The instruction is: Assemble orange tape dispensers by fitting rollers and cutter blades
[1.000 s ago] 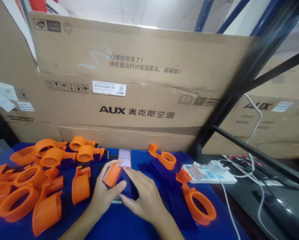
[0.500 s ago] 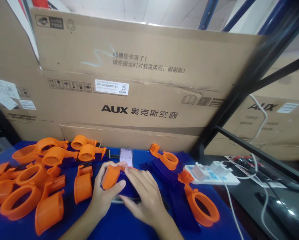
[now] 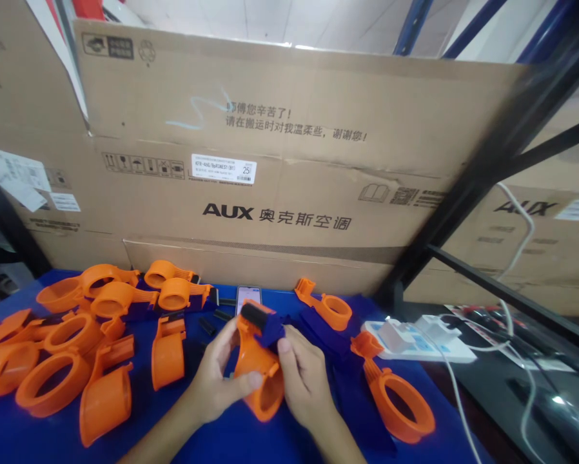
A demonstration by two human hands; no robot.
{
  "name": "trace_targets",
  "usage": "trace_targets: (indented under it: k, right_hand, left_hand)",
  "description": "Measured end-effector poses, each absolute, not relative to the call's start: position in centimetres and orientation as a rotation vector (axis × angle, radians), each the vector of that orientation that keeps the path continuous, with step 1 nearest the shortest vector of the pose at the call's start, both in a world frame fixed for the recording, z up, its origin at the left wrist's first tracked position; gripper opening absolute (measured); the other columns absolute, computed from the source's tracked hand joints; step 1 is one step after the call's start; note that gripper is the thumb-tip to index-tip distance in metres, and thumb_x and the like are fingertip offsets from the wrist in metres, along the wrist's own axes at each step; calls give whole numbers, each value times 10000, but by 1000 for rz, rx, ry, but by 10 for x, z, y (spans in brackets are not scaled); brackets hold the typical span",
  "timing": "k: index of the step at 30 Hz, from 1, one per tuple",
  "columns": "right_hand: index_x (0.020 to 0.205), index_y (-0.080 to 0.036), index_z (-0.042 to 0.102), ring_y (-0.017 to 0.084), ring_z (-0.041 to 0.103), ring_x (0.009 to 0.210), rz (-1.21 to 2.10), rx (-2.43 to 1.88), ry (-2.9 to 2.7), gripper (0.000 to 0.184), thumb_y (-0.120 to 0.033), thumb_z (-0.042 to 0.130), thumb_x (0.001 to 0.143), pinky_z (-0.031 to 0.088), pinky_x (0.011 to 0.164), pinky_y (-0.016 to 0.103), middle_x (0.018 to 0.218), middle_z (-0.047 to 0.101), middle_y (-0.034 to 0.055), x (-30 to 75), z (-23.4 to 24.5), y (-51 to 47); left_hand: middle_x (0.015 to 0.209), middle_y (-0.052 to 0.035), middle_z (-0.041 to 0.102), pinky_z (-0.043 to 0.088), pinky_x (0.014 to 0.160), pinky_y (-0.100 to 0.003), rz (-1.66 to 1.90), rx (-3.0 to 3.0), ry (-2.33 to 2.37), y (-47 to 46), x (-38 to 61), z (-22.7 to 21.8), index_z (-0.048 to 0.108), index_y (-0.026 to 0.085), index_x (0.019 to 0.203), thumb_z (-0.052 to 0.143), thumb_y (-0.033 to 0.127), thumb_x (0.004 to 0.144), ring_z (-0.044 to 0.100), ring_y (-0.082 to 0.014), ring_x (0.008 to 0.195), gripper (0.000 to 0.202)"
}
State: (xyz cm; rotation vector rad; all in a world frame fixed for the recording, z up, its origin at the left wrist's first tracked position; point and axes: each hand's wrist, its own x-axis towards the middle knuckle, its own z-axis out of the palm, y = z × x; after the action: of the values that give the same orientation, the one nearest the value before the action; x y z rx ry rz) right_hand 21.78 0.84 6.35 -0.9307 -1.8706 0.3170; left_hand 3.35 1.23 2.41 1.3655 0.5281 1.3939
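Blue matting (image 3: 28, 444) covers the bench on my feed, with a printed cardboard carton (image 3: 270, 161) standing as a backdrop at 12 o'clock. At centre, raised off the mat, is the orange dispenser body (image 3: 251, 351): smooth moulded plastic, a ring at its lower end and a narrower neck above. The left hand (image 3: 212, 386) is clenched round its side with the thumb laid across the front, which I judge is to steady it. The right hand (image 3: 309, 380) grasps the opposite side, thumb pressed to a dark blue insert (image 3: 273, 332) at the neck. A ribbed black roller (image 3: 253, 314) sits at the very top. I judge it is held tilted toward the camera to keep the neck in sight. Just beyond, at 12 o'clock, a phone (image 3: 248, 295) lies flat, screen lit. Loose black rollers (image 3: 207, 326) lie at 10 o'clock. A heap of like orange bodies (image 3: 52, 380) occupies 9 o'clock, and another orange body (image 3: 398, 403) lies at 3 o'clock. A white power strip (image 3: 415, 341) sits at 2 o'clock, off the mat.
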Motion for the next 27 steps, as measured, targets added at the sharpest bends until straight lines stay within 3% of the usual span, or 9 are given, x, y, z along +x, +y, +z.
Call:
trace_targets:
  k: [3, 6, 9, 11, 15, 19, 24, 27]
  right_hand:
    - [747, -208, 586, 177, 565, 646, 426, -1005, -1753, 440, -349, 353, 1091, 453, 624, 294, 687, 587, 26, 214, 60, 12]
    - [660, -223, 444, 171, 522, 645, 414, -1086, -1700, 478, -392, 346, 1096, 401, 604, 287, 665, 531, 15, 210, 55, 14]
    - [663, -225, 451, 181, 547, 678, 436, -1164, -1753, 496, -418, 324, 1103, 409, 630, 292, 689, 567, 31, 210, 55, 16]
    - [685, -219, 512, 193, 579, 708, 445, -1210, -1804, 512, -437, 315, 1104, 429, 658, 297, 724, 615, 51, 214, 58, 17]
    - [782, -203, 652, 214, 649, 782, 426, -1208, -1781, 564, -460, 270, 1109, 473, 715, 306, 806, 700, 85, 222, 66, 17]
    - [869, -205, 733, 224, 682, 797, 445, -1149, -1703, 603, -467, 246, 1109, 498, 739, 328, 811, 736, 74, 227, 68, 16]
    - [868, -208, 745, 228, 680, 781, 460, -1086, -1696, 596, -467, 264, 1106, 500, 732, 341, 787, 719, 67, 226, 68, 13]
    - [865, -208, 743, 223, 675, 781, 471, -1057, -1708, 586, -455, 270, 1106, 498, 739, 342, 795, 708, 64, 224, 69, 12]
  left_hand:
    - [1573, -123, 495, 367, 1199, -518, 1274, 1389, 501, 6, 36, 24, 415, 276, 1556, 758, 363, 882, 450, -378, 1446, 761]
    - [1574, -148, 480, 399, 1166, -557, 1120, 1388, 411, -1, 38, 22, 276, 291, 1623, 803, 412, 840, 488, -396, 1407, 951]
    - [1589, -164, 445, 402, 1152, -589, 1062, 1414, 388, -3, 41, 22, 155, 309, 1649, 893, 357, 748, 491, -406, 1396, 1166]
    - [1626, -148, 391, 351, 1189, -589, 1100, 1425, 433, -4, 42, 27, 131, 329, 1649, 895, 317, 746, 426, -396, 1450, 1183]
    - [1598, -116, 424, 293, 1228, -583, 1229, 1447, 697, -18, 35, 36, 303, 315, 1608, 881, 327, 752, 383, -391, 1479, 1032]
    - [1450, -123, 571, 430, 1133, -620, 1325, 1229, 1146, -56, 3, 22, 449, 305, 1540, 822, 453, 782, 516, -427, 1365, 857]
    - [1613, -98, 439, 298, 1194, -666, 1351, 1332, 1565, -91, -52, -4, 489, 327, 1503, 797, 523, 749, 338, -454, 1499, 838]
    - [1527, -101, 551, 485, 1072, -628, 1288, 1422, 1658, -96, -70, 1, 493, 324, 1486, 768, 552, 738, 515, -453, 1377, 830]
